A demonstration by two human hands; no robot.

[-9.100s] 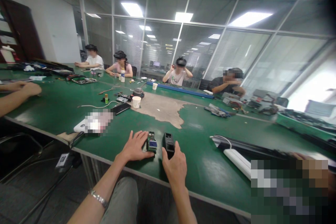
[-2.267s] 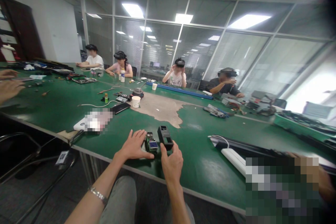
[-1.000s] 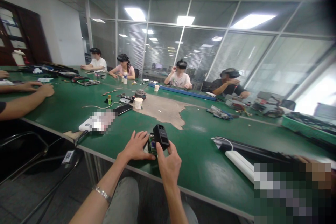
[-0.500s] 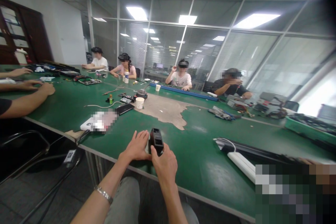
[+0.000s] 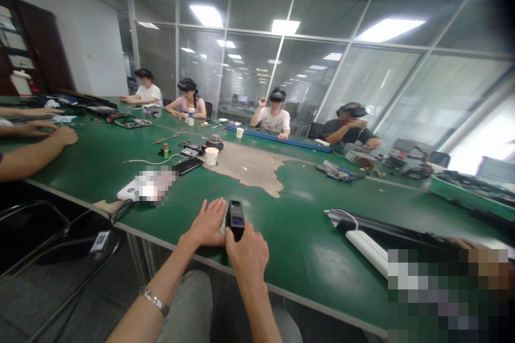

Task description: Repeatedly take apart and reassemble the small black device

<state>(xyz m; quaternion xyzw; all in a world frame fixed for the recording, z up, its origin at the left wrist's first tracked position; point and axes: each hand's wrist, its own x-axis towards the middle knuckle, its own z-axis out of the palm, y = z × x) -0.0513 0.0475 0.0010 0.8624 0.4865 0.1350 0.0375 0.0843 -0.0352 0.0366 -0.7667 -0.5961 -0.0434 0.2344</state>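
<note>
A black box-shaped device with slots and a small dark bluish window stands on the green table near its front edge. My right hand grips the device's near end, thumb on its left side and fingers on its right. On the left, my left hand lies with its fingers stretched out, beside the device. Something pale, too small to name, shows between that hand and the device.
A paper cup, a black phone and a white object with a cable lie ahead on the left. At right are a white power strip and a green basket. Several people sit around the table.
The black device has tilted slightly, and a bluish window now shows on its top near my right thumb. The view has shifted a little to the right.
</note>
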